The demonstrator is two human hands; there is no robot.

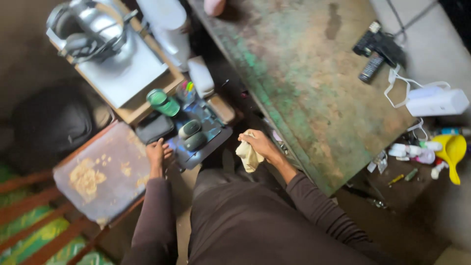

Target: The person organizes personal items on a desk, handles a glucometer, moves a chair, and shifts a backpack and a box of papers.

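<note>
My right hand (258,144) grips a crumpled pale yellow cloth (248,158) beside the near edge of a worn green and rust metal table (314,83). My left hand (157,152) rests flat with fingers spread on the edge of a dark mat (216,135), between that mat and a worn stool top (100,172). Two grey oval objects (192,135) lie on the mat just right of my left hand. My dark trousers fill the bottom middle.
A green bottle (163,102), a black wallet (154,128) and a white box (201,76) sit near the mat. A metal kettle (95,29) stands on a wooden tray. Remotes (378,49), a white device (436,101) and a yellow scoop (452,152) lie at the right.
</note>
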